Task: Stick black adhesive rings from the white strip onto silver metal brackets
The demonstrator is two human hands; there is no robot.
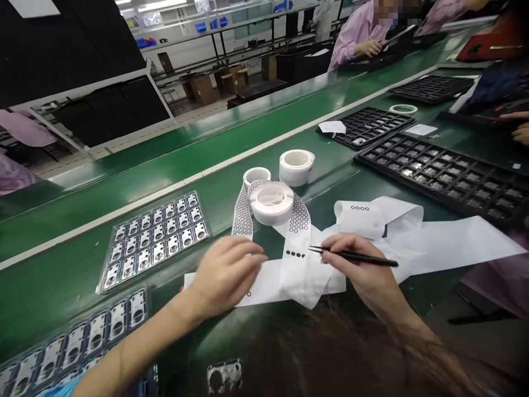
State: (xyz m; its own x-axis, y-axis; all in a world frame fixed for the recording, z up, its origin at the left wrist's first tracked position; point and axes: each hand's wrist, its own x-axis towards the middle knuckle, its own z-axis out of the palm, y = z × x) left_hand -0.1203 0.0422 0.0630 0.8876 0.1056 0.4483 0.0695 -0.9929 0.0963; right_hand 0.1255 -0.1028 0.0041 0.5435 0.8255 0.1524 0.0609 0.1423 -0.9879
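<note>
My right hand [359, 270] is shut on a pair of fine black tweezers [355, 256], whose tips point left just above a white label strip [297, 275]. That strip carries a few black dots near the tips. My left hand [225, 275] rests on the strip's white backing liner [264, 289], its fingers loosely curved and holding nothing. Beyond my hands, a white roll [271, 202] lies on its side on a dotted sticker strip [242, 212]. Two more rolls stand behind it: a small one [256, 177] and a wider one [296, 167]. A loose curl of white liner [359, 219] lies to the right.
Clear plastic trays of metal parts [157, 240] lie left of my hands on the green conveyor bench [61, 281]. Black trays of small metal parts [442, 176] lie at the right. A co-worker in a pink sleeve [359, 38] works farther along the bench.
</note>
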